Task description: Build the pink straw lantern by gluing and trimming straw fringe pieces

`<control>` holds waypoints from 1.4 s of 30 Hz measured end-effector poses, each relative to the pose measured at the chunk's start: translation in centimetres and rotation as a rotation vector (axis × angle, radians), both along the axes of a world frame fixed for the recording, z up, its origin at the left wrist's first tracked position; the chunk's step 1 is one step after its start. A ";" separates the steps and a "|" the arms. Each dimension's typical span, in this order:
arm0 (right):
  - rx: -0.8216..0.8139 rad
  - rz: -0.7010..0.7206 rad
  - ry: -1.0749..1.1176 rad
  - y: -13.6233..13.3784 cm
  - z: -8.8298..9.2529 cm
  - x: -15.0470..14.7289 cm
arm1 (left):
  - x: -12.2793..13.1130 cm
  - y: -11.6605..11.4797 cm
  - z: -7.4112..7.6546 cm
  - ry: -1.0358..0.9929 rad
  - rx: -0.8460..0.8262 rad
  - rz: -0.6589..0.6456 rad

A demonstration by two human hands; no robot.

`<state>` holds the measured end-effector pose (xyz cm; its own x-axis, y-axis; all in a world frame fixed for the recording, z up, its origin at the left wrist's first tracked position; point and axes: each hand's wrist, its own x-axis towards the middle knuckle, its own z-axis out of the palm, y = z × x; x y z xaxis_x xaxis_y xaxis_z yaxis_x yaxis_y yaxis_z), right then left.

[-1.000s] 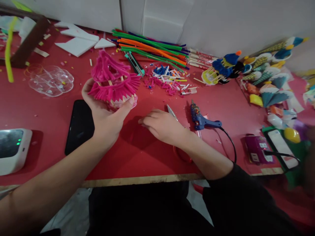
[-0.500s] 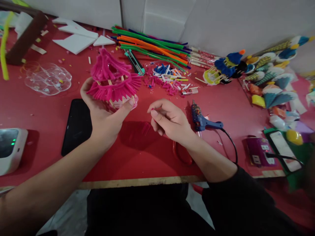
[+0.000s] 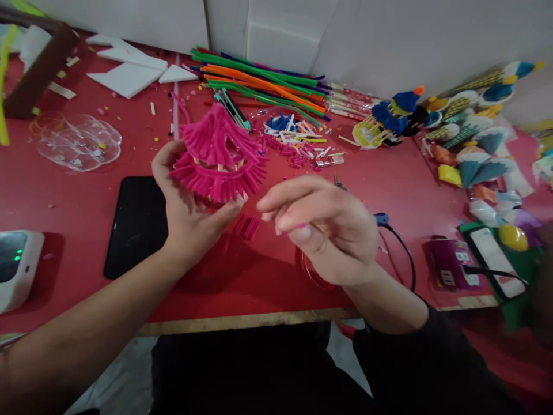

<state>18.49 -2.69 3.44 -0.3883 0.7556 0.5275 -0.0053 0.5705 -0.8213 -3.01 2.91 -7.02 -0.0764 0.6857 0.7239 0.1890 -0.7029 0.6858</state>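
Note:
My left hand (image 3: 188,213) is wrapped around a pink pipe-cleaner model pavilion (image 3: 218,153), which has a two-tiered, fringed roof and pale sticks showing between the tiers. Its base is hidden behind the roof and my fingers. To its right, raised off the table, my right hand (image 3: 326,225) pinches a tiny pink pipe-cleaner piece (image 3: 296,229) between thumb and fingertips. Several short pink pieces (image 3: 247,227) lie on the red table between the hands. Behind the right hand is a blue glue gun (image 3: 382,219), mostly covered, and red-handled scissors (image 3: 313,274), partly covered.
A black phone (image 3: 136,227) and a white device (image 3: 19,268) lie left. Pipe cleaners (image 3: 263,80), a utility knife (image 3: 232,109) and cut bits (image 3: 298,138) are at the back. A blue-roofed model (image 3: 389,124) and a purple power box (image 3: 453,264) stand right.
My right hand has risen closer to the camera with its pinch kept, now covering most of the glue gun. The pink pavilion has shifted slightly right and tilted, its roof now hiding the base.

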 end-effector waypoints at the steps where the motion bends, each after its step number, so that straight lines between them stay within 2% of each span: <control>1: 0.065 -0.055 -0.036 -0.2 0.5 0.1 | 0.0 0.0 0.0 0.012 0.020 -0.011; 3: 0.113 -0.179 -0.040 -0.3 0.9 0.0 | 0.0 -0.1 0.1 0.028 0.038 -0.027; 7: 0.105 -0.336 0.031 0.2 0.4 -0.4 | 0.0 -0.4 0.2 0.053 0.052 -0.074; 13: 0.197 -0.424 -0.044 0.6 0.1 -0.3 | 0.7 -1.5 1.5 0.029 -0.081 -0.134; 19: 0.295 -0.531 -0.283 0.8 0.2 0.5 | 1.1 -1.0 0.8 -0.084 -0.120 -0.202; 23: 0.390 -0.528 -0.320 1.1 0.1 0.7 | 1.2 -1.0 0.6 -0.055 -0.091 -0.201; 27: 0.379 -0.545 -0.417 1.1 -0.1 0.8 | 1.2 -1.2 0.8 0.061 0.013 -0.192; 33: 0.396 -0.503 -0.305 1.1 -0.3 0.7 | 1.4 -1.4 1.0 0.036 -0.006 -0.175; 36: 0.399 -0.526 -0.306 1.3 -0.4 0.7 | 1.2 -1.4 1.1 0.119 0.050 -0.204; 39: 0.478 -0.522 -0.218 1.7 -0.6 0.6 | 0.9 -1.4 1.2 0.213 0.129 -0.202; 42: 0.518 -0.520 -0.188 1.9 -0.8 0.6 | 0.7 -1.4 1.2 0.229 0.149 -0.199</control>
<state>19.12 -0.79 2.63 -0.1680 0.5401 0.8247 0.4839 0.7740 -0.4083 -2.33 1.47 -5.87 0.2248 0.5560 0.8002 0.1752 -0.8309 0.5281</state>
